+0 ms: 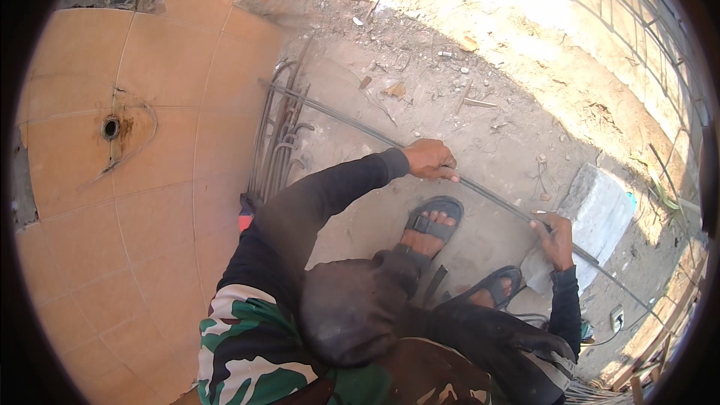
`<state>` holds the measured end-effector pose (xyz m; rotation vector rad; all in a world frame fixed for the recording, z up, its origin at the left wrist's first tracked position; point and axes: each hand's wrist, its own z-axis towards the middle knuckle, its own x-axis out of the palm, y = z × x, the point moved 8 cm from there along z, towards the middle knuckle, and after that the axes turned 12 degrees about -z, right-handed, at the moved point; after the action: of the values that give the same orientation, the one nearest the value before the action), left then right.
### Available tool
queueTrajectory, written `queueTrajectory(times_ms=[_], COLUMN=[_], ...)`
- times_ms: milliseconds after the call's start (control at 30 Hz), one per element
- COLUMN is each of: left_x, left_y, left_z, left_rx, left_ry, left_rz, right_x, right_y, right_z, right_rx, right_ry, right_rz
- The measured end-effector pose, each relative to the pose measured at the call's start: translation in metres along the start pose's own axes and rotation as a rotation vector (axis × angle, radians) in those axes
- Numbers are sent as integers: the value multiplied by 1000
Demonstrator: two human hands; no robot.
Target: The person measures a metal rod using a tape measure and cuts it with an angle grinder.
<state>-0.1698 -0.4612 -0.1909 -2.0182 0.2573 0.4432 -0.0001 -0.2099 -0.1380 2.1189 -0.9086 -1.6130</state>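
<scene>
Several thin steel rods [491, 195] lie together in a bundle that slants across in front of me, from the upper left down to the lower right. My left hand [430, 160] is closed around them near their middle, one finger pointing along the bundle. Farther right, my right hand [556, 241] grips the same rods with bent fingers. A small white stick-like thing [540, 212] shows at its fingertips; I cannot make out what it is. Past the right hand, one rod runs on beyond the others. Both my sandalled feet [435, 223] are on the ground below the rods.
Bent steel bars with hooked ends [281, 135] lie along an orange tiled surface [157, 202] at the left. A pale slab [596, 206] sits beside my right hand. Tied rebar framework [637, 0] stands at the upper right, planks [667, 330] at the lower right. Rubble dots the dirt.
</scene>
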Motion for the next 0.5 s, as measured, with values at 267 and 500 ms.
queueTrajectory(times_ms=[267, 500], left_x=[23, 43], left_y=[4, 6], left_z=[-12, -26], left_rx=[-17, -16], left_ry=[43, 76], left_rz=[-153, -316], right_x=[8, 14], right_y=[7, 12], right_z=[-17, -28], right_rx=[-89, -86], right_ry=[18, 112], right_rz=[-121, -62])
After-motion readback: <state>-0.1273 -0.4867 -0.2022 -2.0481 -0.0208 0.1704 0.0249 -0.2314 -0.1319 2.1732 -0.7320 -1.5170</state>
